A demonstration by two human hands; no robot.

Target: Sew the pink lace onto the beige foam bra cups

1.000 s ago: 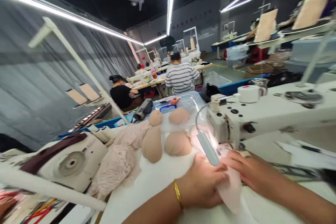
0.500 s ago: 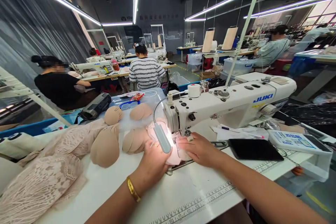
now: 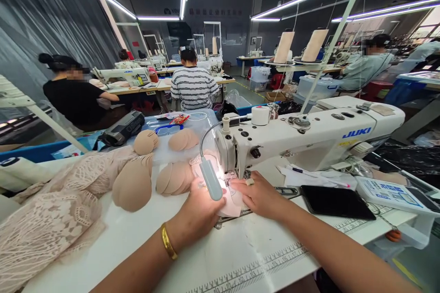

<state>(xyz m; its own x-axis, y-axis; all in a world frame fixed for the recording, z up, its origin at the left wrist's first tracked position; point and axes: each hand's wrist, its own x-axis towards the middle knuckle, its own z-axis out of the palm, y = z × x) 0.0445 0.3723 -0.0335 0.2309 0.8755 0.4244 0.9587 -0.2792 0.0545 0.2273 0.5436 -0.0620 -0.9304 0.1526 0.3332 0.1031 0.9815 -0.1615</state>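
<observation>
A pale pink fabric piece lies under the needle area of a white sewing machine. My left hand, with a gold bracelet at its wrist, grips the left edge of the piece, the thumb on top. Part of those fingers is hidden behind a grey gooseneck lamp, which lights the fabric brightly. On the other side, my right hand rests with fingers stretched out flat on the piece, close to the presser foot. A ring shows on one finger.
Left of the machine are stacks of beige moulded cups and beige lace fabric. To the right lie a black tablet, a pen and a white-blue box. A printed ruler runs along the front edge. Several people sit farther back.
The camera view has shifted slightly. More of the pink fabric shows between my hands, and the right fingers sit a little farther from its near edge. Both hands stay on the piece.
</observation>
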